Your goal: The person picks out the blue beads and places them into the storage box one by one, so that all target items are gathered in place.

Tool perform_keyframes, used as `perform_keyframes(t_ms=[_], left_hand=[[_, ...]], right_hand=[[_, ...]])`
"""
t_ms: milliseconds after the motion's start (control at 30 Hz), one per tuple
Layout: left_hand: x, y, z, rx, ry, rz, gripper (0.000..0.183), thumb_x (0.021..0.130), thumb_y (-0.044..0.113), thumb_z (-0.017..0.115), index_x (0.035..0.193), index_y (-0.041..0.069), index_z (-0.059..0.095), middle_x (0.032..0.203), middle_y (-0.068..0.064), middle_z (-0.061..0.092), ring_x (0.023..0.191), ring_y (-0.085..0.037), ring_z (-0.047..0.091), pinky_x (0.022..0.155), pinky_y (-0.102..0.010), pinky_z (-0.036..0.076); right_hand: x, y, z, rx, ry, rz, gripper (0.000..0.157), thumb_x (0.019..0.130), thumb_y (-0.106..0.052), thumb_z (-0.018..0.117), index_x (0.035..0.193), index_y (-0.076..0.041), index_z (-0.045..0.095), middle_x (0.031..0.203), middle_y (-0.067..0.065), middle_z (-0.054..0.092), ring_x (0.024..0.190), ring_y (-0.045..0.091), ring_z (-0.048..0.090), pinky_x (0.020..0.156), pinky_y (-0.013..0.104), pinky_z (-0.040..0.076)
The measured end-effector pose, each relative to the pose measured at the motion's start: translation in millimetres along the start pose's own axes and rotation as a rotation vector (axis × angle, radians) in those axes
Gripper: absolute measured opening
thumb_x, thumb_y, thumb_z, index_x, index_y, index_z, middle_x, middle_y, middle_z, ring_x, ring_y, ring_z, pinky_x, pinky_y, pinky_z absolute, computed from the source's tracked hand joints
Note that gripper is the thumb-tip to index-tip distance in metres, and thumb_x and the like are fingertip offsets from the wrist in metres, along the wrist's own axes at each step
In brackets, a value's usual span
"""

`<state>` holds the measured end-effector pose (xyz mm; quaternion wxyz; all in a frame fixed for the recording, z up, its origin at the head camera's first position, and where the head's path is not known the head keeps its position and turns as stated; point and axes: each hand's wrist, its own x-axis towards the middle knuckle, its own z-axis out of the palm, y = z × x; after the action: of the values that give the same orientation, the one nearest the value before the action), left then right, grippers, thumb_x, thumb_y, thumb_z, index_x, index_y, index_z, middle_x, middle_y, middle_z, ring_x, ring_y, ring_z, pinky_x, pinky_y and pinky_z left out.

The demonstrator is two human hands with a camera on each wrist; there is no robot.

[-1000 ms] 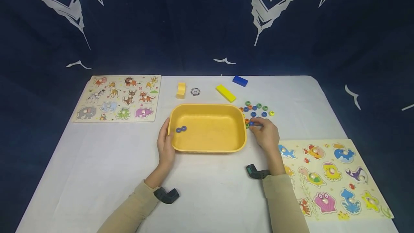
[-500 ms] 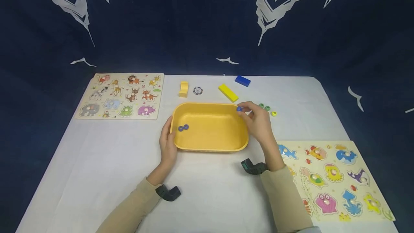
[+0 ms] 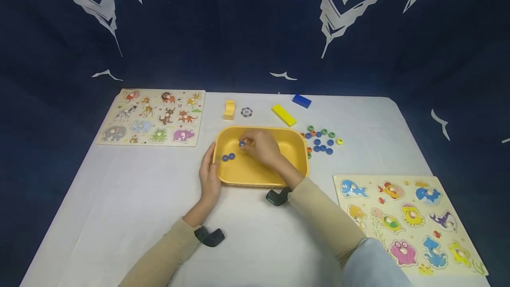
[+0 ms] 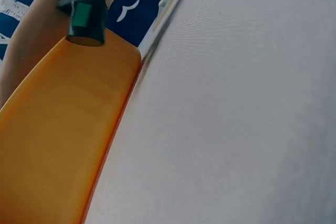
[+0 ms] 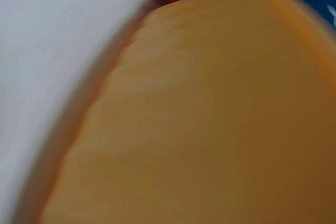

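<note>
A yellow plastic tray (image 3: 263,178) stands in the middle of the table in the head view. At its left end my left hand (image 3: 209,176) grips the rim, fingers along the outer side. Over the inside of the tray, my right hand (image 3: 262,149) pinches a blue bead (image 3: 242,143) between thumb and fingertips. Two more blue beads (image 3: 229,157) lie on the tray floor near the left wall. Both wrist views show the tray wall large and close, the right one blurred; neither shows the bead.
Loose beads (image 3: 323,148) in blue, green, orange and yellow lie right of the tray. Behind it are a yellow arch-shaped block (image 3: 229,110), a poker chip (image 3: 246,112), a yellow block (image 3: 284,115) and a blue block (image 3: 302,101). An animal puzzle (image 3: 153,118) and a sea-animal puzzle (image 3: 410,220) flank it.
My right hand has picked up a blue bead from the loose ones and carried it left over the tray's rim to above its inside. My left hand has stayed at the tray's left end.
</note>
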<state>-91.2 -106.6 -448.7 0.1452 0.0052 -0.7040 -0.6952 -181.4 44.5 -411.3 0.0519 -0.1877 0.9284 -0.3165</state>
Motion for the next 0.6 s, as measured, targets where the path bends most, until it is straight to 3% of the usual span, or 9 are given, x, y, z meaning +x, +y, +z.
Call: perform_keyframes(t_ms=[333, 600], left_hand=[[0.6, 0.9, -0.6, 0.016, 0.021, -0.006, 0.049, 0.086, -0.006, 0.030, 0.135, -0.002, 0.031, 0.141, -0.012, 0.032, 0.132, -0.018, 0.026, 0.109, -0.026, 0.024], [-0.7, 1.1, 0.8, 0.012, 0.022, -0.005, 0.048, 0.087, -0.005, 0.031, 0.135, -0.002, 0.031, 0.141, -0.013, 0.032, 0.131, -0.019, 0.027, 0.108, -0.025, 0.026]], right_hand=[[4.4, -0.1, 25.1, -0.023, -0.147, 0.020, 0.017, 0.077, -0.018, 0.068, 0.093, -0.014, 0.068, 0.071, -0.004, 0.059, 0.063, 0.009, 0.051, 0.049, 0.019, 0.042], [-1.6, 0.7, 19.6, 0.028, -0.115, -0.005, 0.031, 0.076, -0.012, 0.066, 0.107, -0.010, 0.064, 0.075, -0.002, 0.061, 0.064, 0.009, 0.052, 0.053, 0.017, 0.043]])
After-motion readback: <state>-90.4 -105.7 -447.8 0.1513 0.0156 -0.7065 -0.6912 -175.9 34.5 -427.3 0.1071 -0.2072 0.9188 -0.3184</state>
